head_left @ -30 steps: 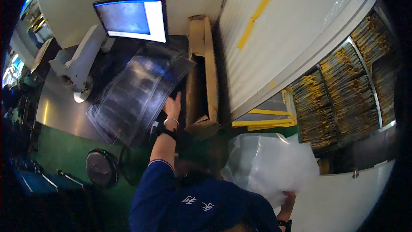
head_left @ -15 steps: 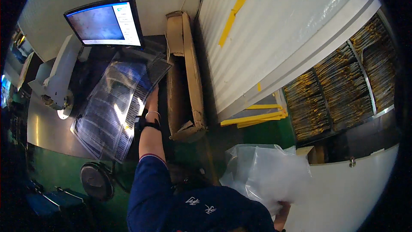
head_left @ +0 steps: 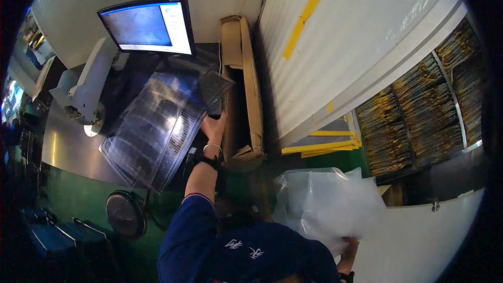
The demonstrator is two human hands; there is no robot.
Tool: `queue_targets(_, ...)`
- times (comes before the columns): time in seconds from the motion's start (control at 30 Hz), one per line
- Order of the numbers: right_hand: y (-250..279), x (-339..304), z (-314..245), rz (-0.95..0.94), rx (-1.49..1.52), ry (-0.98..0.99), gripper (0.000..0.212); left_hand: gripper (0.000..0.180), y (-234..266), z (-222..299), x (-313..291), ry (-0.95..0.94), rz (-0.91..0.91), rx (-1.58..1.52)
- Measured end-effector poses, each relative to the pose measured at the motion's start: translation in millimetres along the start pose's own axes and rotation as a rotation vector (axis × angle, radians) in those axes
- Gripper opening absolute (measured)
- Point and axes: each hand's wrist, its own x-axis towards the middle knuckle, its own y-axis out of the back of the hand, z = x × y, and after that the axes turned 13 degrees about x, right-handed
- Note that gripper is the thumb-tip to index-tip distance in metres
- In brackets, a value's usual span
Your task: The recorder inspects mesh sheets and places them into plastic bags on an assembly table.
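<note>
My left hand [head_left: 214, 127] reaches to the right edge of a pile of thin, shiny see-through sheets [head_left: 152, 120] with a fine grid on them. Its thumb and fingers close round a small dark block-shaped thing [head_left: 215, 108], just below a dark grey panel [head_left: 212, 86]; its exact kind is unclear. At the lower right, my right hand [head_left: 350, 245] grips the lower edge of a large clear plastic bag [head_left: 327, 202], its fingers partly hidden by the bag. The bag hangs loose and crumpled.
A lit monitor [head_left: 149, 26] and a grey microscope-like stand [head_left: 89, 86] stand on the metal table [head_left: 70, 149]. A long open cardboard box [head_left: 254, 84] is right of the sheets. Beyond are a white panel [head_left: 346, 36], racks of yellowish-dark strips [head_left: 424, 110] and a round stool [head_left: 126, 214].
My left hand has come out from beside the sheets and now closes on the dark block-shaped thing. The right hand still holds the bag. The whole view has shifted slightly.
</note>
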Motion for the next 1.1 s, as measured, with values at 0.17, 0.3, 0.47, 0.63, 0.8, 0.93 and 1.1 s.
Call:
queue_targets(0.17,5.2,7.7,2.3,0.044,-0.036,-0.030,0.037,0.069,6.4,-0.8,-4.3,0.037,-0.057,-0.087)
queue_targets(0.3,7.6,17.2,3.7,-0.021,-0.071,-0.008,0.039,0.068,-7.2,-12.0,1.2,0.063,-0.093,-0.128)
queue_targets(0.47,16.1,26.8,15.6,-0.065,-0.148,0.034,0.043,0.073,0.6,8.9,28.9,0.218,-0.464,-0.287)
queue_targets(0.63,-15.2,26.4,17.4,-0.163,-0.062,-0.077,0.044,0.062,-53.6,-32.0,85.1,0.143,-0.511,0.019)
queue_targets(0.8,-18.7,4.9,33.3,-0.011,-0.024,-0.105,0.044,0.049,25.4,57.2,79.9,-0.248,-0.824,0.321)
queue_targets(0.93,-31.1,9.5,36.2,0.006,-0.045,-0.169,0.044,0.047,78.5,61.0,69.3,-0.476,-0.803,0.522)
queue_targets(1.1,-45.6,9.1,38.4,0.023,-0.070,-0.196,0.043,0.042,154.5,-19.8,79.9,-0.262,-0.592,0.074)
